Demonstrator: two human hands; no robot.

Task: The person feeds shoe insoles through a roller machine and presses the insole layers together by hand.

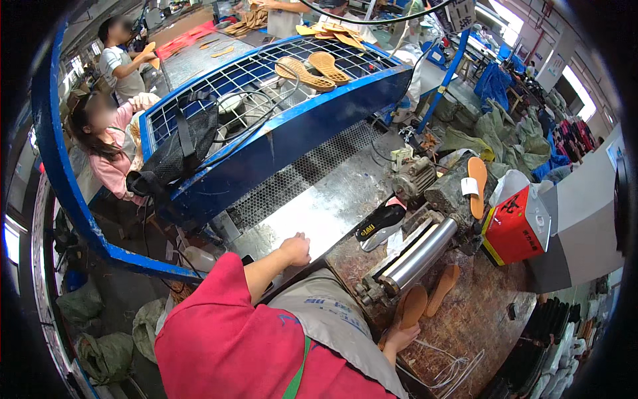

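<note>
At the lower right, my right hand (401,338) grips a tan shoe sole (413,304) by its lower end, beside a roller machine. Another sole edge shows by the fingers; I cannot tell how many are held. A second tan shoe sole (442,290) lies on the worn bench just right of it. Above them sits the shiny metal roller (421,254) of the machine. My left hand (296,249) is closed in a loose fist at the near edge of the bare metal worktop (292,211), with nothing visible in it.
A motor (415,178) stands behind the roller. Right of it are an upright tan sole (476,188) and a red box (513,229). Dark and grey insoles (381,226) lie left of the roller. A blue-framed wire rack (292,113) carries two soles (330,68). Co-workers stand at left.
</note>
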